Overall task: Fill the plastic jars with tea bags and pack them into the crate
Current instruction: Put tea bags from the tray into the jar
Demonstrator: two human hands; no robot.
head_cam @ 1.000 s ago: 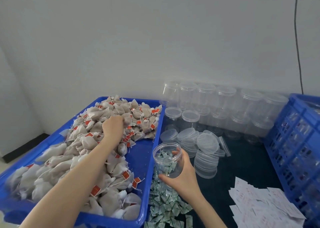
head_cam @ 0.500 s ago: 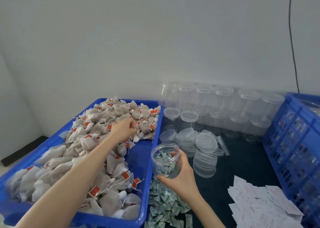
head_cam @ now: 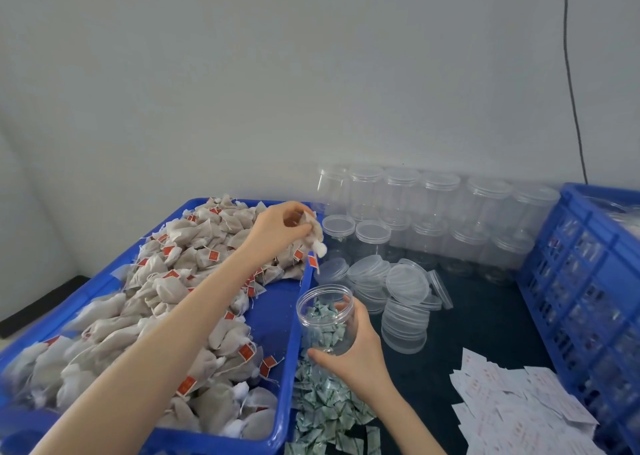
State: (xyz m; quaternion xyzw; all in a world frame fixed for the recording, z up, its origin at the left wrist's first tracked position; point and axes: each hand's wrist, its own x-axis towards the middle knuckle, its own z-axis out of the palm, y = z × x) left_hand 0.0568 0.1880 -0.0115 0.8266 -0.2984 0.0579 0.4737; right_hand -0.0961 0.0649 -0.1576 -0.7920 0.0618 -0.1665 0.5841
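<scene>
left hand (head_cam: 277,228) pinching tea bags (head_cam: 313,236) above the bin edge | right hand (head_cam: 353,350) gripping open jar (head_cam: 325,319) just below | tip: center over mouth, watch dangling tags

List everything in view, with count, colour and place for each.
tea bags: a large heap, beige with red tags, in the tray
tray: one, blue, left
held tea bags: a few, beige, above the tray's right rim
open jar: one, clear, centre
green packets: a pile, beside the tray
lidded jars: many, clear, along the wall
loose lids: stacks, clear, centre
paper slips: a pile, white, lower right
crate: one, blue, right
left hand: grips the held tea bags
right hand: holds the open jar
</scene>
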